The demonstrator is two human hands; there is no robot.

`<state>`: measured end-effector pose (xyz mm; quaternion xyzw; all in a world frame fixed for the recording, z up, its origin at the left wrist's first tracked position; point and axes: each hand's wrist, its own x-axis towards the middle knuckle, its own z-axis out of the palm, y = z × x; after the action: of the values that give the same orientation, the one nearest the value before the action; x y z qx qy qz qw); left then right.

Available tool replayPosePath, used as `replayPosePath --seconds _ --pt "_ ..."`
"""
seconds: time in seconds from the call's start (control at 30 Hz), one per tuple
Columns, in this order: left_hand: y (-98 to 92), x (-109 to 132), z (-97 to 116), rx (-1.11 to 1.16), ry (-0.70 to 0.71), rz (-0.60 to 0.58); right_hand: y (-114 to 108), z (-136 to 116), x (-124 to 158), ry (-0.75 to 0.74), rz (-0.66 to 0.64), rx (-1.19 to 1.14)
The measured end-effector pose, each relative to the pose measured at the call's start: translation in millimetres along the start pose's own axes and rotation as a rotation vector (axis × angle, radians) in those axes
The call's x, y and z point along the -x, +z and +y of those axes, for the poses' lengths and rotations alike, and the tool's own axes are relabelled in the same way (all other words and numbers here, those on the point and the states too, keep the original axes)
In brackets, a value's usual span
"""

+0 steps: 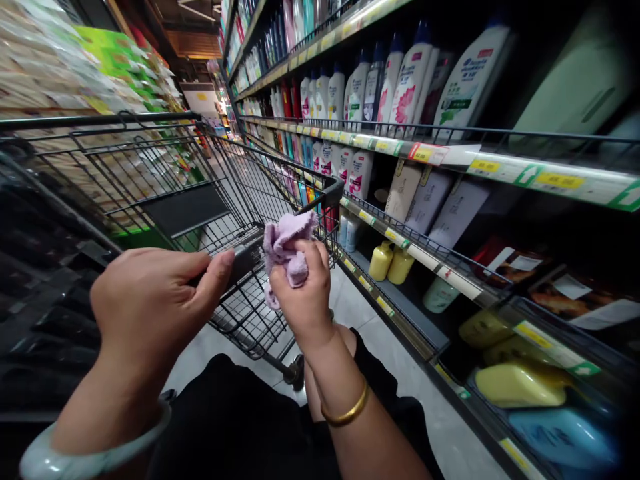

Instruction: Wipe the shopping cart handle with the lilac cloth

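My left hand point(150, 303) is wrapped round the dark handle bar point(243, 259) of a wire shopping cart point(165, 193), thumb lying along the bar. My right hand point(301, 293) is closed on a crumpled lilac cloth point(285, 243), held against the handle bar's right part. A pale bangle circles my left wrist and a gold bangle my right wrist. The cart's basket looks empty and its dark child-seat flap stands up inside.
Store shelves point(450, 157) run along the right, stocked with white shampoo bottles point(407, 83), boxes, yellow bottles point(390, 262) and refill pouches low down. Stacked packaged goods point(60, 73) line the left. The tiled aisle floor point(360, 320) stretches ahead between them.
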<state>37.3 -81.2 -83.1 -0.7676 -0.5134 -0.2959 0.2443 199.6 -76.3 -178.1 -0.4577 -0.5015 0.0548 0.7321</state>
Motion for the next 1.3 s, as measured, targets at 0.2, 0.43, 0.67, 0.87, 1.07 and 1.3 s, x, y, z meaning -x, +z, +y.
replayPosePath --seconds 0.2,0.43,0.67,0.87,1.07,1.3 --pt "-2.4 4.4 -5.2 0.022 0.056 0.052 3.6 20.5 0.8 0.035 0.075 0.008" --pt "-5.8 8.2 -4.1 0.068 0.074 0.043 3.3 27.4 2.1 0.162 0.133 0.035" --pt "-15.7 14.0 -3.5 0.119 0.078 0.028 -5.1 2.7 -2.1 0.071 0.077 -0.068" --pt "-12.1 15.5 -8.4 0.121 0.130 0.054 -3.1 25.5 -2.1 0.177 0.129 -0.049" --pt "-11.4 13.8 -12.3 0.137 0.156 0.066 -6.9 19.7 -3.3 0.163 0.138 -0.011" --pt "-14.8 12.9 -20.1 0.187 0.176 0.074 -7.1 11.3 -2.9 -0.017 0.092 0.019"
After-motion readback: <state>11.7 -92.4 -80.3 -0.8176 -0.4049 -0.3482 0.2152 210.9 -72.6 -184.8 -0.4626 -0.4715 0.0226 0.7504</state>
